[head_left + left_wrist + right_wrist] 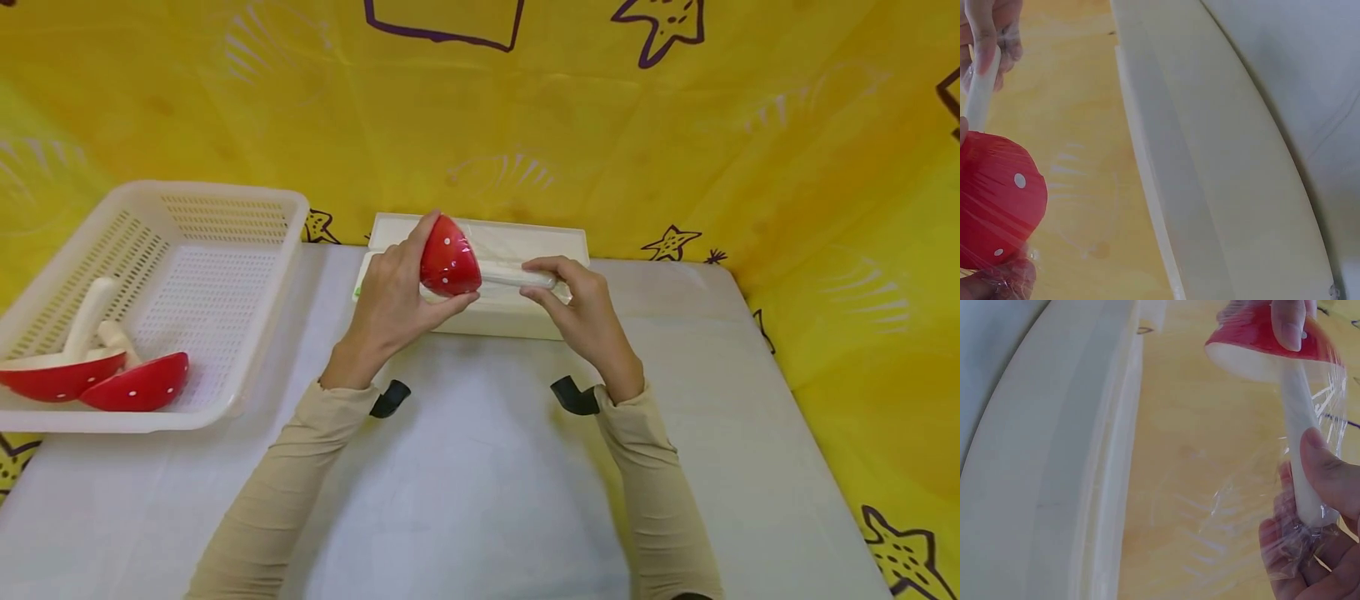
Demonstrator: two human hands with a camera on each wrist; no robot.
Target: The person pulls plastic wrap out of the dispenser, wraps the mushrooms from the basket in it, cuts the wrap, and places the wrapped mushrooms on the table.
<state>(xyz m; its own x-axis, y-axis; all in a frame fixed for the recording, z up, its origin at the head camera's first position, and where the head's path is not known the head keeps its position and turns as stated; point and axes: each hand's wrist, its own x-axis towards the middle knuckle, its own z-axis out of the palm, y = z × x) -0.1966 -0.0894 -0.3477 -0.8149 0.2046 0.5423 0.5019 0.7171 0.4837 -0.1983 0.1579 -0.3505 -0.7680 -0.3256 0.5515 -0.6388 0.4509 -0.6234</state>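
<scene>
A toy mushroom with a red, white-dotted cap (450, 258) and a white stem (510, 274) is held sideways above a long cream box (517, 321). My left hand (393, 292) grips the cap between thumb and fingers. At the other end, my right hand (577, 304) pinches the stem near its tip. Clear plastic film (1241, 506) lies over the mushroom and bunches around the stem's end in the right wrist view. Behind the mushroom, the box has its lid (555, 242) raised. Its inside is mostly hidden by the mushroom and film.
On the left stands a white plastic basket (292, 250) with two more red-capped mushrooms (142, 385) in its near corner. A white cloth covers the table (480, 483). Yellow patterned fabric (480, 125) hangs right behind the box and along the right side.
</scene>
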